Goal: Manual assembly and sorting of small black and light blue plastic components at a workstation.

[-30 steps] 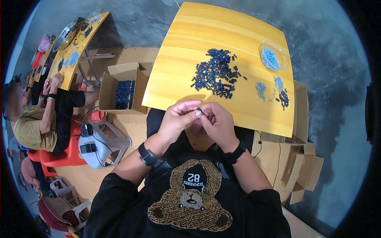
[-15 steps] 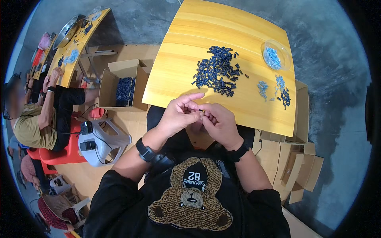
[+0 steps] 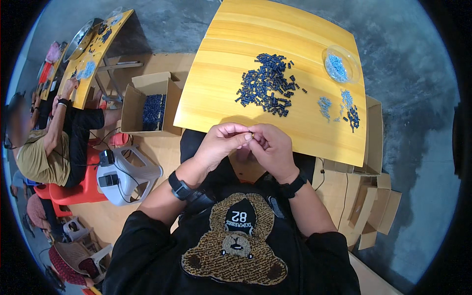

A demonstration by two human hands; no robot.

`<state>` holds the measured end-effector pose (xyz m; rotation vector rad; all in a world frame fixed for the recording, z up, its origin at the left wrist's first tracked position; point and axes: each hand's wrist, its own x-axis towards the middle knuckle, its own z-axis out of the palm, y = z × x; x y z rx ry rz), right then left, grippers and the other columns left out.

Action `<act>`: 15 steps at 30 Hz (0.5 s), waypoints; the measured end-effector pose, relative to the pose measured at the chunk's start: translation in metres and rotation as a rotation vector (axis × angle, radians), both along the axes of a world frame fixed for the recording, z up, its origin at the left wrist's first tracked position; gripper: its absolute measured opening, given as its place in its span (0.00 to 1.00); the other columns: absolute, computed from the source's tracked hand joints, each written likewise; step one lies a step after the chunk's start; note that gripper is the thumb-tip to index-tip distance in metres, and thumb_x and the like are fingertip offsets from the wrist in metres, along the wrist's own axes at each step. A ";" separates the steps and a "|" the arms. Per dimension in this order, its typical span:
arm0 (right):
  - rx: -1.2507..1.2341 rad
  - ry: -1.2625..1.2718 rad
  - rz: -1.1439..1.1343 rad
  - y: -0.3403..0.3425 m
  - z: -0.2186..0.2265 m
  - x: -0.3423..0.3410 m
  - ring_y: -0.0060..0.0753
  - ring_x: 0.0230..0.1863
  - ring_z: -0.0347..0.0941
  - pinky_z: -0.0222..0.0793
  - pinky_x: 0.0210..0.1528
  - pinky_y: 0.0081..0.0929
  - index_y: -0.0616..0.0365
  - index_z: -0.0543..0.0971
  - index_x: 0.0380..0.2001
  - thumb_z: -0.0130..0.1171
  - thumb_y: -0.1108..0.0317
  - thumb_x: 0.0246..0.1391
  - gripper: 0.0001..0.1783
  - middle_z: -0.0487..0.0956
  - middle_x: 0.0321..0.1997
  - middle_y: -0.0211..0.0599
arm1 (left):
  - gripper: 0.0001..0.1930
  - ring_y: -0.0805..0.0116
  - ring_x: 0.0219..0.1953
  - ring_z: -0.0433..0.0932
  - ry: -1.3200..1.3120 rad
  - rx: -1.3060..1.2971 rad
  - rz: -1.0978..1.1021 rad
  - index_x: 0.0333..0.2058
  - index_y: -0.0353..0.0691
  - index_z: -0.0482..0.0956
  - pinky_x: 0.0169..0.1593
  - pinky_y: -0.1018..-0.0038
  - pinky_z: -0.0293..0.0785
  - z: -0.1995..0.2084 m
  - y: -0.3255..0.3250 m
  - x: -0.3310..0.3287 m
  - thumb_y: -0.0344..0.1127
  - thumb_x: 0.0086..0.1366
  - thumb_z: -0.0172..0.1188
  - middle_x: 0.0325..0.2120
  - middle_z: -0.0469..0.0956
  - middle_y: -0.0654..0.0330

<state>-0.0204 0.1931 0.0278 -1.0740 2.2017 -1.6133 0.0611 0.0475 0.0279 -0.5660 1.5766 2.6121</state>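
Observation:
My left hand (image 3: 222, 145) and my right hand (image 3: 272, 151) meet in front of the table's near edge, thumbs and fingertips pinched together. Between them is a small dark piece (image 3: 251, 133) with a yellowish spot, mostly covered by the fingers. Past the hands, a heap of short dark-blue and black cylindrical pieces (image 3: 268, 83) lies on the yellow wooden table (image 3: 216, 64). Farther right are two small piles of tiny clear-bluish parts (image 3: 324, 107), with several dark pieces (image 3: 353, 118) beside them.
A clear round bowl (image 3: 353, 73) of light-blue parts stands at the table's right. Left of the table, an open carton (image 3: 132, 110) holds many dark pieces. Empty-looking cartons (image 3: 376, 211) lie to the right. A white stool (image 3: 115, 184) and a seated co-worker (image 3: 44, 152) are at left.
My left forefinger, stretched out before, has curled down to the piece. Both hands have drawn closer together at the fingertips, hiding more of the piece.

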 end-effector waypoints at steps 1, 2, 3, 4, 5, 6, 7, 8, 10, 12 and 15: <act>0.004 0.002 -0.010 0.001 0.000 0.000 0.34 0.25 0.71 0.68 0.26 0.26 0.58 0.76 0.34 0.60 0.72 0.44 0.10 0.74 0.25 0.37 | 0.10 0.78 0.31 0.74 -0.004 -0.005 0.012 0.39 0.35 0.78 0.38 0.82 0.70 0.000 0.003 -0.002 0.31 0.60 0.59 0.31 0.79 0.62; -0.010 -0.018 -0.010 0.000 0.000 0.001 0.36 0.25 0.72 0.68 0.27 0.27 0.58 0.76 0.34 0.60 0.72 0.45 0.11 0.74 0.25 0.37 | 0.10 0.78 0.31 0.74 -0.002 0.000 0.000 0.39 0.35 0.78 0.38 0.82 0.70 -0.002 0.003 -0.003 0.31 0.60 0.59 0.31 0.79 0.62; -0.021 -0.038 -0.012 0.001 0.000 0.002 0.37 0.26 0.72 0.69 0.28 0.28 0.58 0.76 0.35 0.59 0.71 0.45 0.11 0.74 0.26 0.38 | 0.09 0.77 0.33 0.75 -0.004 -0.023 0.006 0.39 0.33 0.78 0.40 0.81 0.71 -0.007 0.001 -0.003 0.30 0.60 0.59 0.32 0.79 0.61; -0.014 -0.035 -0.028 0.001 0.003 0.001 0.37 0.26 0.72 0.69 0.28 0.28 0.58 0.76 0.35 0.59 0.71 0.45 0.11 0.74 0.26 0.38 | 0.09 0.75 0.35 0.77 -0.005 -0.045 0.011 0.38 0.32 0.78 0.42 0.80 0.73 -0.010 0.000 -0.003 0.29 0.60 0.59 0.33 0.79 0.59; 0.014 -0.043 0.012 0.001 0.007 -0.001 0.38 0.26 0.72 0.69 0.29 0.29 0.58 0.76 0.35 0.59 0.71 0.45 0.11 0.74 0.26 0.38 | 0.08 0.75 0.34 0.77 -0.003 -0.090 0.029 0.37 0.31 0.78 0.42 0.80 0.73 -0.010 0.000 -0.003 0.29 0.59 0.60 0.32 0.79 0.59; 0.042 -0.052 0.051 0.001 0.010 -0.002 0.38 0.26 0.72 0.69 0.30 0.29 0.58 0.76 0.36 0.59 0.71 0.45 0.11 0.74 0.26 0.38 | 0.08 0.76 0.33 0.76 -0.014 -0.092 0.038 0.37 0.32 0.78 0.40 0.80 0.72 -0.009 -0.001 -0.004 0.29 0.59 0.60 0.31 0.79 0.60; 0.011 -0.024 0.021 0.003 0.004 -0.001 0.38 0.27 0.72 0.69 0.31 0.30 0.58 0.76 0.36 0.58 0.70 0.46 0.11 0.74 0.26 0.39 | 0.08 0.76 0.32 0.76 -0.010 -0.090 0.044 0.37 0.32 0.78 0.39 0.81 0.71 -0.010 -0.001 -0.004 0.29 0.59 0.60 0.30 0.79 0.61; 0.020 -0.018 0.001 0.008 0.004 -0.004 0.38 0.27 0.72 0.69 0.31 0.30 0.58 0.76 0.36 0.58 0.70 0.46 0.11 0.74 0.26 0.39 | 0.08 0.77 0.31 0.75 -0.005 -0.088 0.051 0.36 0.33 0.78 0.38 0.82 0.71 -0.011 -0.001 -0.004 0.30 0.59 0.60 0.29 0.79 0.62; 0.051 0.084 -0.036 0.017 0.005 -0.013 0.38 0.27 0.73 0.69 0.30 0.30 0.57 0.76 0.37 0.58 0.70 0.46 0.12 0.75 0.26 0.39 | 0.08 0.79 0.28 0.73 -0.040 -0.137 0.068 0.36 0.34 0.78 0.36 0.83 0.69 -0.008 -0.001 -0.008 0.31 0.59 0.60 0.28 0.79 0.63; 0.100 0.096 -0.112 0.032 0.004 -0.027 0.37 0.28 0.73 0.69 0.30 0.30 0.58 0.77 0.36 0.59 0.71 0.45 0.11 0.75 0.26 0.40 | 0.07 0.78 0.28 0.72 0.014 -0.188 0.072 0.35 0.34 0.78 0.35 0.82 0.68 -0.014 -0.005 -0.011 0.31 0.61 0.58 0.28 0.78 0.62; 0.151 0.087 -0.430 0.070 -0.012 -0.059 0.37 0.27 0.73 0.69 0.29 0.29 0.60 0.78 0.31 0.58 0.72 0.45 0.08 0.74 0.25 0.42 | 0.07 0.78 0.27 0.72 0.054 -0.279 0.113 0.35 0.34 0.78 0.34 0.82 0.68 -0.020 -0.012 -0.018 0.31 0.61 0.57 0.28 0.78 0.62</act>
